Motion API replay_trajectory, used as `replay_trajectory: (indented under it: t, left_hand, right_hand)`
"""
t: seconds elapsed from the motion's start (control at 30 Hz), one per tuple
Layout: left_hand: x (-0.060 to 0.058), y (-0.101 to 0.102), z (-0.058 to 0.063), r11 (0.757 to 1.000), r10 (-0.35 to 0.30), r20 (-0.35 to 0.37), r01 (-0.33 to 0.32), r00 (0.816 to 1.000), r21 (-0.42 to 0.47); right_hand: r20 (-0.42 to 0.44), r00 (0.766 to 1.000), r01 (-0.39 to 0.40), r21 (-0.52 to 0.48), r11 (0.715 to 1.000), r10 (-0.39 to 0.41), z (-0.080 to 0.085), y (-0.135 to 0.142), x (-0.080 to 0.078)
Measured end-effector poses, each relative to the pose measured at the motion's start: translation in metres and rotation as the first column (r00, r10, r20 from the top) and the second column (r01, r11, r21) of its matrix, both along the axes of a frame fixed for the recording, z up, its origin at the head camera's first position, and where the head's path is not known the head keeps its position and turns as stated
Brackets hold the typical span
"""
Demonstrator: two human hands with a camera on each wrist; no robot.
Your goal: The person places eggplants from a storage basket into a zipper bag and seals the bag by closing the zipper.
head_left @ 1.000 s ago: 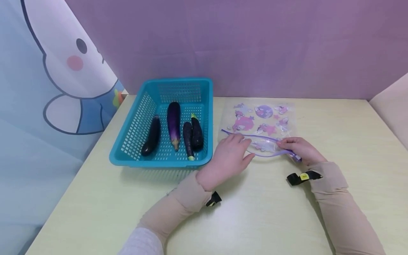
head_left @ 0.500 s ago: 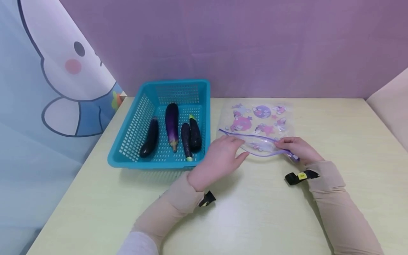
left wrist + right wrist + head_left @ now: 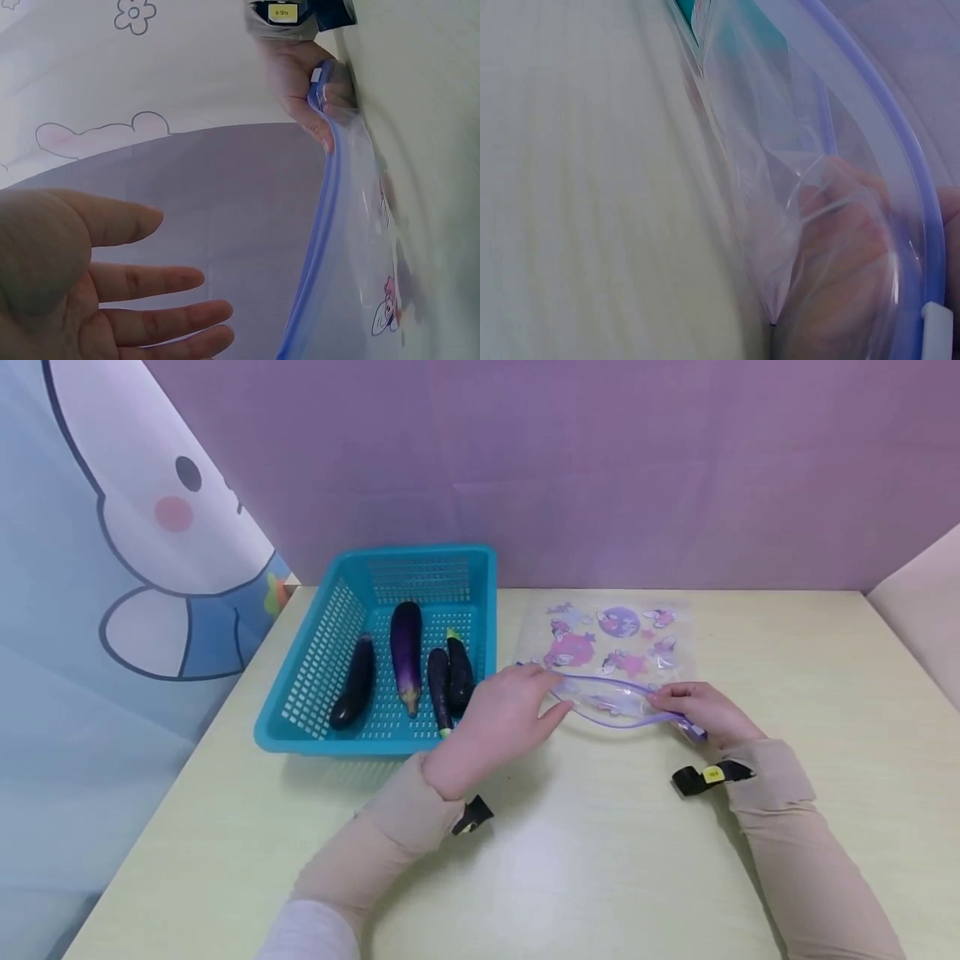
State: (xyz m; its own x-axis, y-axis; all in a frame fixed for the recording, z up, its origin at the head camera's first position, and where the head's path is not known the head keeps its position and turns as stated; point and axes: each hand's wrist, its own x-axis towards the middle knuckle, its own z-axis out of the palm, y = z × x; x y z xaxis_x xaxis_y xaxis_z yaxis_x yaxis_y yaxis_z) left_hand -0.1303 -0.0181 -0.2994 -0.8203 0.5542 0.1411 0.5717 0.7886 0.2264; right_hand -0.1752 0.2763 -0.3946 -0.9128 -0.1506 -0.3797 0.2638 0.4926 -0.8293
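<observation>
A clear zip bag (image 3: 637,643) with pink and purple prints lies on the table, its purple-edged mouth parted towards the person. My right hand (image 3: 705,712) pinches the right end of that mouth; in the right wrist view its fingers (image 3: 840,255) show through the clear plastic, near a white slider (image 3: 936,334). My left hand (image 3: 495,714) is over the front right corner of the blue basket (image 3: 300,745), overlapping the bag's left end. Its fingers (image 3: 161,322) are extended and hold nothing in the left wrist view. Several eggplants (image 3: 406,647) lie in the basket, one partly hidden by this hand.
The pale table (image 3: 600,860) meets a purple cloth backdrop (image 3: 600,468) at the back. A blue cartoon cloth (image 3: 60,693) hangs on the left. Black straps (image 3: 708,777) stick out from the wrists.
My left hand has moved left, away from the bag's mouth to the basket's front right corner. The right hand keeps its pinch on the bag.
</observation>
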Motion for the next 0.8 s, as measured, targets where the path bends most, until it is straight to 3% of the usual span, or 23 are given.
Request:
replay_trajectory:
  t: [0.57,0.8]
  left_hand:
    - [-0.01,-0.03,0.031,0.993,0.113,-0.02,-0.113,0.993,0.027]
    - [-0.018,-0.042,0.046,0.984,0.177,0.002,-0.177,0.984,-0.013]
  right_hand:
    - [0.009,1.0,0.011,-0.01,1.0,-0.011,-0.001,0.0,0.0]
    - [0.014,1.0,0.013,-0.012,1.0,-0.013,0.0,0.0,0.001]
